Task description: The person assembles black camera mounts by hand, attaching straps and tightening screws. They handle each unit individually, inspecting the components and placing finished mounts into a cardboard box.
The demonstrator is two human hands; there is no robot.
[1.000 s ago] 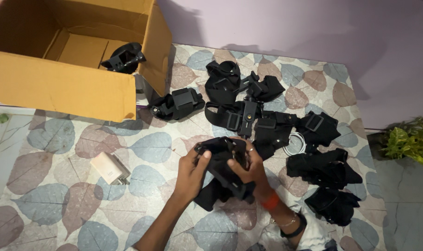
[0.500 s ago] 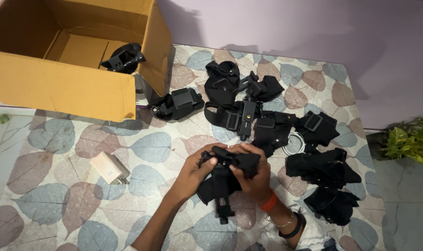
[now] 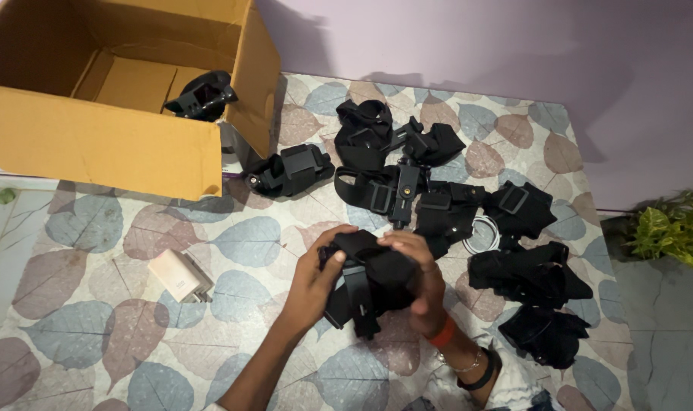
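Both my hands hold one black strap harness [image 3: 371, 281] bunched up just above the leaf-patterned mat [image 3: 118, 228]. My left hand [image 3: 313, 281] grips its left side, thumb on top. On the other side, my right hand [image 3: 421, 283] wraps over the bundle; a red band and a black band sit on that wrist. A loose strap hangs down from the bundle between my hands.
Several more black strap harnesses [image 3: 407, 179] lie scattered on the mat beyond and right of my hands. An open cardboard box [image 3: 95, 144] at the far left holds one black harness [image 3: 203, 95]. A white charger block [image 3: 180, 275] lies left. A green plant [image 3: 677, 228] stands at the right edge.
I have gathered the harness from spread out into a tighter bundle, and my hands have closed in around it, shifting slightly toward me.
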